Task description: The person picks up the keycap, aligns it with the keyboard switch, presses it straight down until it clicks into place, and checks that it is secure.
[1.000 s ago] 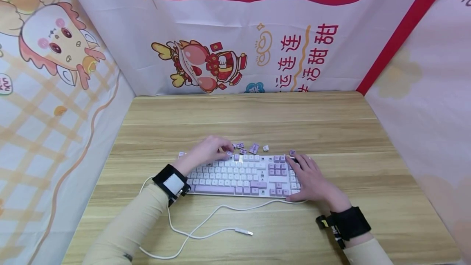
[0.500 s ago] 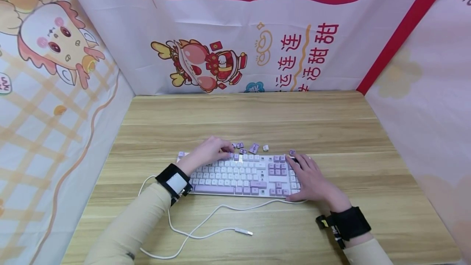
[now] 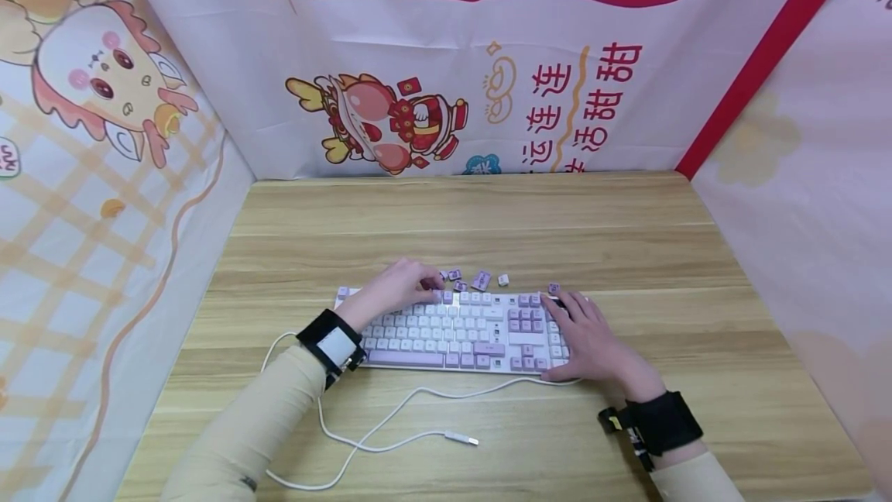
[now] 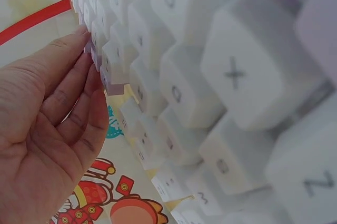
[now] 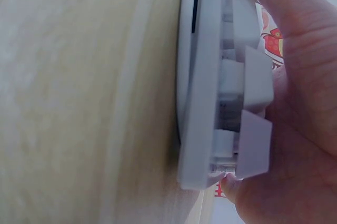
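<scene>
A white and lavender keyboard (image 3: 411, 333) lies on the wooden table, with bare switch spots among its keys. My left hand (image 3: 393, 287) reaches over its left part to the back row. There thumb and fingertips pinch a lavender keycap (image 3: 437, 296), seated in the row; the left wrist view shows those fingertips (image 4: 81, 31) close together at the far keys. Spread over the number pad end, my right hand (image 3: 592, 339) grips the keyboard, thumb at the front edge and fingers toward the back edge. In the right wrist view, its palm lies alongside raised keycaps (image 5: 255, 145).
Behind the keyboard lie several loose keycaps, among them a long lavender one (image 3: 481, 280), a white one (image 3: 503, 280) and a lavender one (image 3: 554, 288). A white cable (image 3: 390, 418) loops in front, ending in a USB plug (image 3: 461, 438). Printed cloth (image 3: 446, 45) walls the table's back and sides.
The keycap at my left fingertips has gone from sitting slightly raised to level in the back row. My left wrist has shifted slightly right. The right hand has stayed still.
</scene>
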Demonstrator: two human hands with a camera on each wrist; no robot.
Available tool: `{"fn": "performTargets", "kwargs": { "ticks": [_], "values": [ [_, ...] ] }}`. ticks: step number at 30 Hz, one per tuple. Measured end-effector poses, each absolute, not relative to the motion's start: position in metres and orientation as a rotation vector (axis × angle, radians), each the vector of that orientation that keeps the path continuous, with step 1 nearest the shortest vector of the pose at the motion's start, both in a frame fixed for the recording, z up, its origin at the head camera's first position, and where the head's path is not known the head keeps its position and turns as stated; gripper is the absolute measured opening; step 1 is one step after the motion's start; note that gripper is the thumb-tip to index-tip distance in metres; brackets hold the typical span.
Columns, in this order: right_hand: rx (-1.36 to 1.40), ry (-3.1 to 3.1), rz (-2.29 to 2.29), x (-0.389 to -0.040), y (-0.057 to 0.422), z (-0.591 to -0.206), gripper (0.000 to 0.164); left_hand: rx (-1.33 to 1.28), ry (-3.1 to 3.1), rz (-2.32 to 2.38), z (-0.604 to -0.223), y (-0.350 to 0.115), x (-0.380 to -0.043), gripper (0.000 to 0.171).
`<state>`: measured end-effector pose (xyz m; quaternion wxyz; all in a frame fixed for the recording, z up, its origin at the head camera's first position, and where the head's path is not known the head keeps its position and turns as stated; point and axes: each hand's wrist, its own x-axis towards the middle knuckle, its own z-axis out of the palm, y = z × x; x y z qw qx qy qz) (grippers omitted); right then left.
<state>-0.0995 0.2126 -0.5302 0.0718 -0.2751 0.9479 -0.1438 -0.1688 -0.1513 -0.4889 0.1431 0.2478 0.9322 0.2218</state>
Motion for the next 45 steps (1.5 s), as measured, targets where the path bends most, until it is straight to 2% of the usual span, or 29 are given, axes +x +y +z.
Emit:
{"fn": "performTargets", "kwargs": {
  "ticks": [17,25,36,45],
  "values": [
    [-0.805,2.828,-0.426,-0.102,0.215,-0.532,0.128,0.781,2.869,0.319,-0.478,-0.135,-0.162,0.009],
    [-0.802,2.818,-0.436,-0.1,0.214,-0.532,0.128,0.754,2.834,0.335,-0.473,-0.13,-0.161,0.006],
    [-0.792,2.819,-0.445,-0.099,0.214,-0.53,0.128,0.857,2.79,0.273,-0.475,-0.13,-0.165,0.018],
    [-0.802,2.823,-0.427,-0.099,0.214,-0.53,0.127,0.892,2.837,0.289,-0.484,-0.133,-0.164,0.003]
  ]
}}
